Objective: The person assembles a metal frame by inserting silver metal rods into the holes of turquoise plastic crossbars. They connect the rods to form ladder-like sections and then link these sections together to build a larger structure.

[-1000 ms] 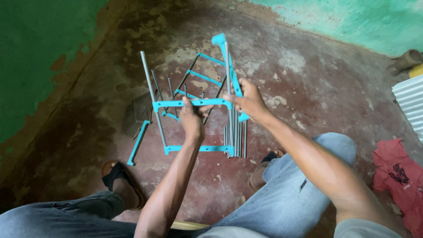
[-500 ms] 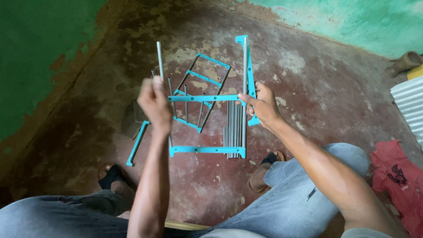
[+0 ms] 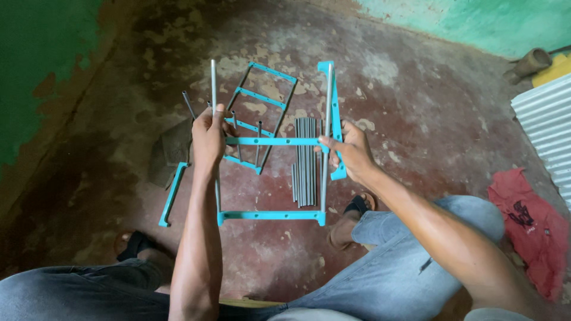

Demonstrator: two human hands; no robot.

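Holding rack frame [image 3: 270, 178] mid-frame, rods upright, teal bars crosswise. Left hand [image 3: 208, 139] clenched round left rod [image 3: 213, 83]; right hand [image 3: 351, 151] pinching crossbar [image 3: 270, 141].

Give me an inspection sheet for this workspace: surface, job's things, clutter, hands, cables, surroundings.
Surface: worn, stained reddish floor.
Job's things: rack of teal bars and grey rods, held upright; teal frame, rod bundle and loose teal bar on the floor.
Clutter: red cloth, brown scrap.
Hands: left hand grips the left rod; right hand grips the right rod and teal side piece.
Cables: nothing seen.
Surroundings: green walls, corrugated sheet.
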